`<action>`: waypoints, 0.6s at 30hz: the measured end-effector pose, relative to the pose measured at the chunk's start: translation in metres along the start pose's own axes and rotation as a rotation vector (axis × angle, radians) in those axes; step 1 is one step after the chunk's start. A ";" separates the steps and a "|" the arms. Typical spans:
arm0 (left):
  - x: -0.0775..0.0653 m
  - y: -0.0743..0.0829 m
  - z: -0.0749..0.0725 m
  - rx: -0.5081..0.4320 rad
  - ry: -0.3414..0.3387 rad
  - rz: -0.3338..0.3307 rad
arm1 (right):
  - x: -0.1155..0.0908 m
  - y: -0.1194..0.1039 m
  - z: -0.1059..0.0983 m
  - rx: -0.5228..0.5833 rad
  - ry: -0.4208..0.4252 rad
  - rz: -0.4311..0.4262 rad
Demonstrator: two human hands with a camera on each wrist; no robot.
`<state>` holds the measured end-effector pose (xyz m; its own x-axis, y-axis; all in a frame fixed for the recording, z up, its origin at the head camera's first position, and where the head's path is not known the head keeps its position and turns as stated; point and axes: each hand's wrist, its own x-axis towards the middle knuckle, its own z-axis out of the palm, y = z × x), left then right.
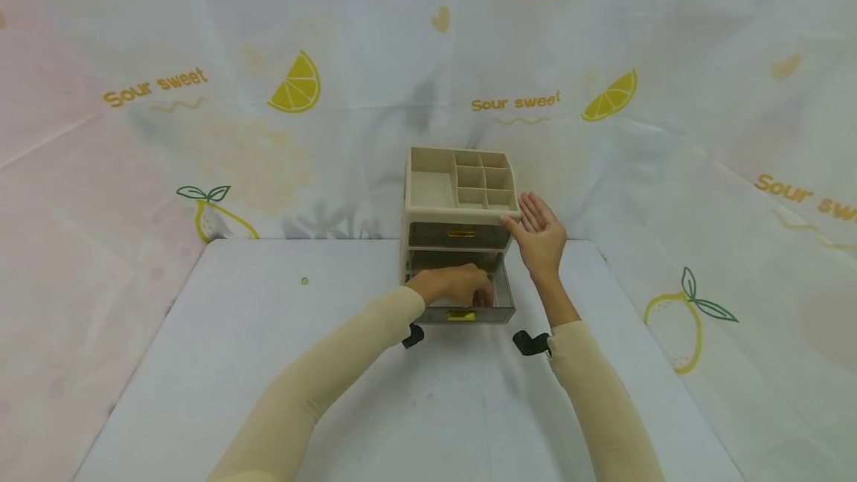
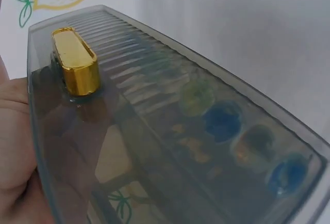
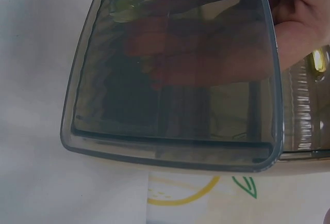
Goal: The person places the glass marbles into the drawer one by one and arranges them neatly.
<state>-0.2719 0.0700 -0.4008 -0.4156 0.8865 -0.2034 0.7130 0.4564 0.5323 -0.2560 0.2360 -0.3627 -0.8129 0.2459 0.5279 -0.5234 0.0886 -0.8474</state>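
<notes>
A cream desktop organizer (image 1: 462, 213) stands at the back of the table, its tinted lower drawer (image 1: 505, 314) pulled out. My left hand (image 1: 462, 285) reaches over into this drawer, fingers pointing down. Through the clear drawer wall, its fingers (image 3: 206, 59) appear close to a blue ball and a green ball (image 3: 126, 11); whether they pinch anything is unclear. Several small balls, among them a blue ball (image 2: 223, 121), lie along the drawer in the left wrist view. My right hand (image 1: 541, 244) touches the organizer's upper right front edge, thumb in front and fingers straight along the side.
A tinted upper drawer (image 1: 435, 235) with a gold handle is closed. Divided compartments (image 1: 469, 178) form the organizer's top. One small yellow-green ball (image 1: 304, 280) lies on the white table (image 1: 268, 333) to the left. A lemon-print cloth (image 1: 361, 117) hangs behind.
</notes>
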 end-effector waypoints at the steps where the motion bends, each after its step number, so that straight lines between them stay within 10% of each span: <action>1: -0.001 0.000 0.000 0.001 0.005 0.007 | 0.000 0.000 0.000 0.002 0.000 0.000; 18: -0.050 -0.026 -0.008 -0.206 0.182 0.061 | 0.000 -0.003 0.001 -0.008 -0.002 0.011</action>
<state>-0.2740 0.0132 -0.3981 -0.4835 0.8750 -0.0252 0.6174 0.3613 0.6988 -0.2547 0.2344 -0.3604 -0.8190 0.2455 0.5187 -0.5124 0.0941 -0.8536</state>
